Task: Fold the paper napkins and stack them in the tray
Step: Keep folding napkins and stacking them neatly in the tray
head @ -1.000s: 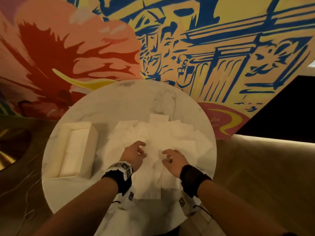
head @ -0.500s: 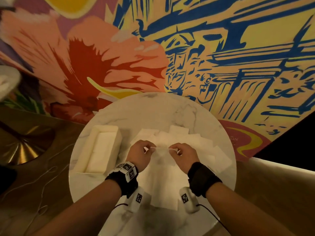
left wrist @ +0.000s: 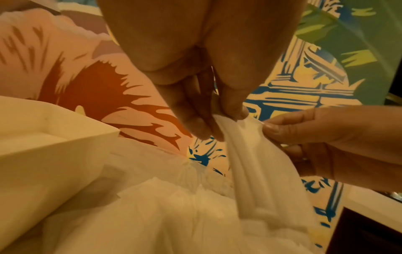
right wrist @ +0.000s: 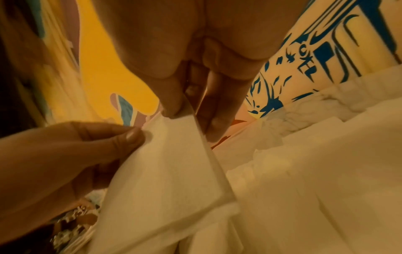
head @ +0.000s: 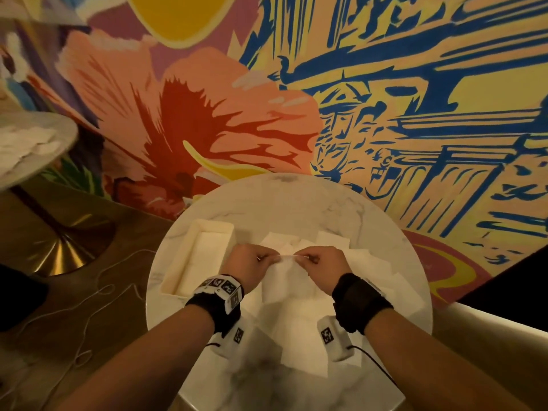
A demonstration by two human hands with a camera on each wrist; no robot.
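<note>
Both hands hold one white paper napkin [head: 286,277] up above the round marble table [head: 296,200]. My left hand [head: 252,262] pinches its top left corner between thumb and fingers; my right hand [head: 324,262] pinches the top right corner. The napkin [left wrist: 250,163] hangs down from the pinches, as the right wrist view shows too [right wrist: 169,168]. Several loose napkins [head: 364,262] lie spread on the table under and behind the hands. A white rectangular tray [head: 181,262] with folded napkins inside stands at the table's left side, just left of my left hand.
A painted mural wall [head: 385,99] rises right behind the table. Another round table [head: 32,143] with napkins stands at the far left on a brass base [head: 62,256]. A thin cord [head: 98,292] trails on the floor. A dark opening [head: 519,280] lies at the right.
A second ago both hands lay on the napkin pile. They have since pinched one napkin by its top corners and lifted it off the pile. The head view has tilted up.
</note>
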